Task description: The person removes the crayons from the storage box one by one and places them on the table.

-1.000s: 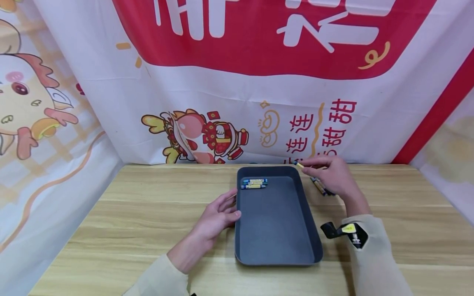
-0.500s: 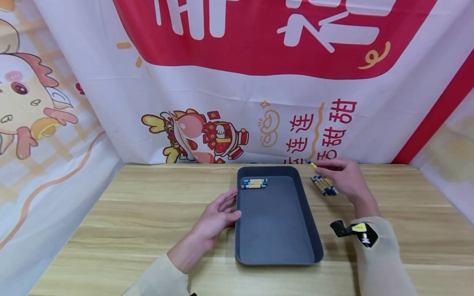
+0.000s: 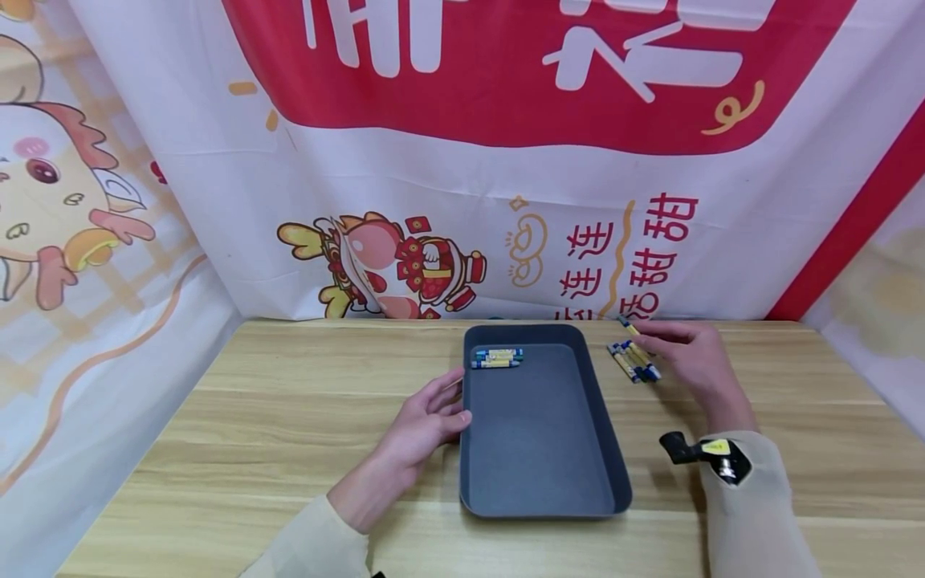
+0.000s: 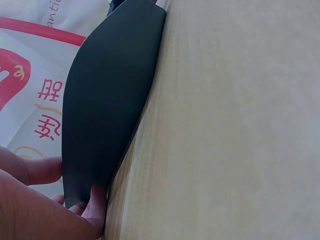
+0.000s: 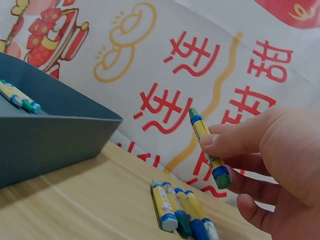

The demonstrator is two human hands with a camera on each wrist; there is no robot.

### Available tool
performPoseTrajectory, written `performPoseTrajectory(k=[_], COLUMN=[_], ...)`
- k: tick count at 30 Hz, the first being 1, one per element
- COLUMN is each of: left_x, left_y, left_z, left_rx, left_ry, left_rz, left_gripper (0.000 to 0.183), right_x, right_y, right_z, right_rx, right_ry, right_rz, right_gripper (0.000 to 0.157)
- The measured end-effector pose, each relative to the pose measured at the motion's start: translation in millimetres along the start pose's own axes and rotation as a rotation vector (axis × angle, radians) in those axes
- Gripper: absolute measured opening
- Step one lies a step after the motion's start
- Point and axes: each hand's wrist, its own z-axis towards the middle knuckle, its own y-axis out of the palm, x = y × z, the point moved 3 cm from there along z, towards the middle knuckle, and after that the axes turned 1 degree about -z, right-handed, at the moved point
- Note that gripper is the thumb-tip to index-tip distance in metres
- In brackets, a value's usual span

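My right hand (image 3: 690,357) pinches a green crayon (image 5: 204,136) with a yellow wrapper between thumb and fingers. It is raised, tip tilted up, above the far right of the table. Just below lie several crayons (image 3: 630,361) side by side, their wrappers yellow with blue bands. A dark grey rectangular tray (image 3: 538,433) stands to the left of them. My left hand (image 3: 426,421) grips its left wall, thumb at the rim and fingers against the outside (image 4: 97,205). Inside, at the far left corner, a few more crayons (image 3: 495,359) lie together.
The wooden table (image 3: 311,417) extends on both sides of the tray. Behind its far edge hangs a white cloth (image 3: 238,201) with red print and cartoon figures. A black wrist camera mount (image 3: 704,451) sits on the right sleeve.
My right hand has moved to the right, away from the tray's far right corner, carrying the green crayon. The loose crayons below show more fully. The left hand and tray stay put.
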Motion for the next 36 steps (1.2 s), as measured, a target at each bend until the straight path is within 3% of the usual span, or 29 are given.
performPoseTrajectory(k=[14, 25, 36], left_x=[1.4, 1.0, 1.2], left_y=[0.1, 0.6, 1.0], left_z=[-1.0, -1.9, -2.1], left_rx=[0.001, -0.001, -0.004], left_ry=[0.015, 0.016, 0.010], left_rz=[-0.003, -0.006, -0.012], left_gripper=[0.067, 0.067, 0.067], right_x=[23.5, 31.7, 34.4], right_y=[-4.8, -5.3, -3.9], right_z=[2.1, 1.4, 3.1], right_rx=[-0.005, 0.052, 0.038], right_ry=[0.200, 0.184, 0.183], right_rz=[-0.018, -0.114, -0.172], right_gripper=[0.057, 0.045, 0.041])
